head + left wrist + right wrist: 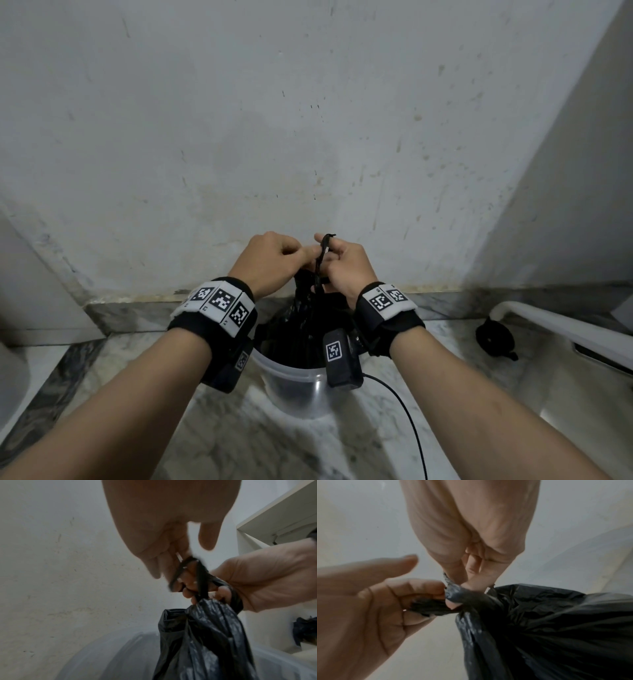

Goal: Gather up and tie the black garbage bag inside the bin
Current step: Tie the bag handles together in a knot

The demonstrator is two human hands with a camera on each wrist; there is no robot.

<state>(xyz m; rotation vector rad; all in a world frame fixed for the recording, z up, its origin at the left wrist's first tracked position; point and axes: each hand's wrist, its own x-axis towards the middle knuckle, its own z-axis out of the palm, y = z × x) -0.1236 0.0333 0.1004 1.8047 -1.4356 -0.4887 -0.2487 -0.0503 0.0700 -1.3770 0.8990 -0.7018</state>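
Observation:
The black garbage bag [308,318] stands in a translucent bin [291,387] on the floor, its top gathered into a twisted neck above the rim. My left hand [287,257] pinches a thin black strand of the bag [185,566] between its fingers. My right hand [337,263] grips the neck of the bag [458,589], and a strand [323,253] loops over its forefinger. The two hands touch just above the bag [205,635]. In the right wrist view my left hand [368,601] holds a bunched end of the bag [428,607]. The bag's contents are hidden.
A stained white wall [308,137] rises right behind the bin. The floor [239,428] is veined marble. A black cable [407,411] trails from my right wristband. A small black object [495,337] lies at the right beside a white fixture [548,318].

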